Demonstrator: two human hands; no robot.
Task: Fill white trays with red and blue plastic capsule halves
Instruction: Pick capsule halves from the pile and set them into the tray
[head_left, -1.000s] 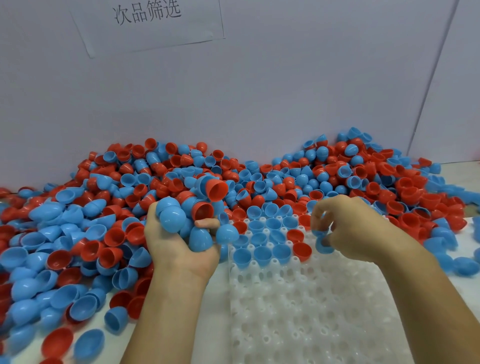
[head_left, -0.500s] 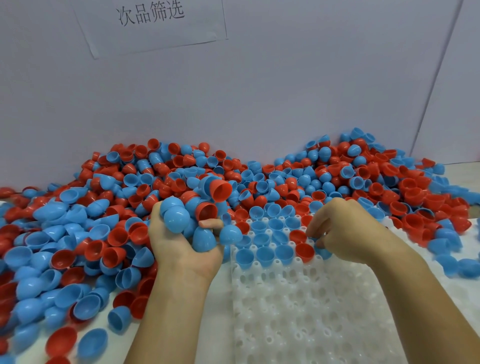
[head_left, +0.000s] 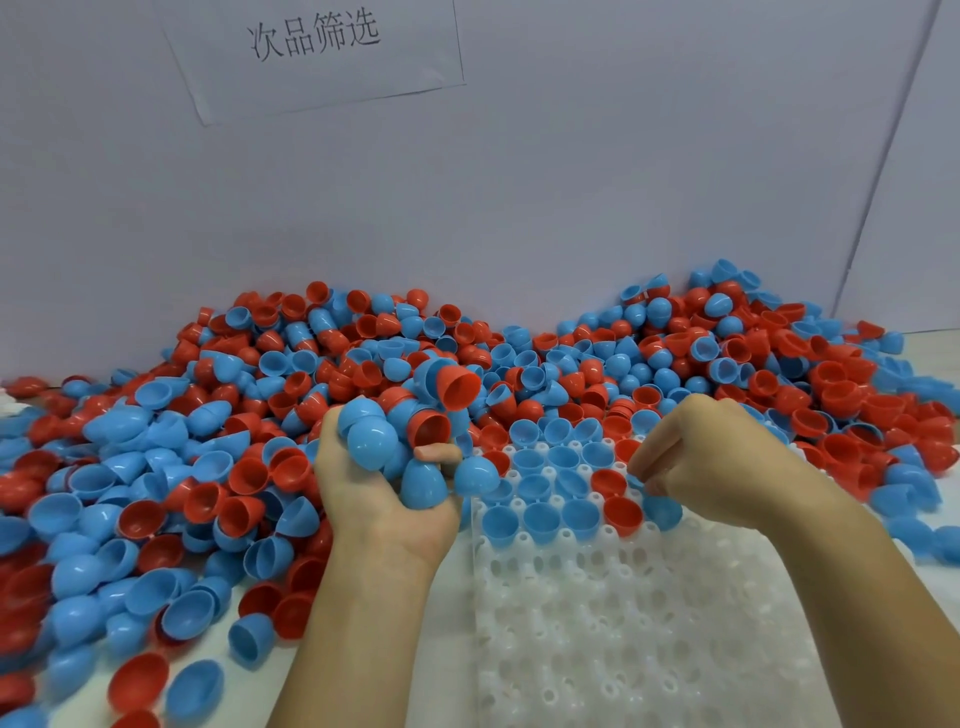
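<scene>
Left hand (head_left: 384, 493) clutches a bunch of capsule halves (head_left: 371, 441); right hand (head_left: 696, 462) pinches a blue half (head_left: 661, 508) over the white tray (head_left: 623, 623).
Right fingers curled low at the tray's filled far rows; to seat it well, I'd drop it open side up into the next free socket beside the red one. Halves: smooth glossy domes, hard plastic. Tray: translucent, dimpled grid, near rows unfilled. Loose pile (head_left: 208, 441) heaped behind and left.

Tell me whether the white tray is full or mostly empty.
Mostly empty. The white tray holds capsule halves only in its far rows; the near pockets are bare.
</scene>
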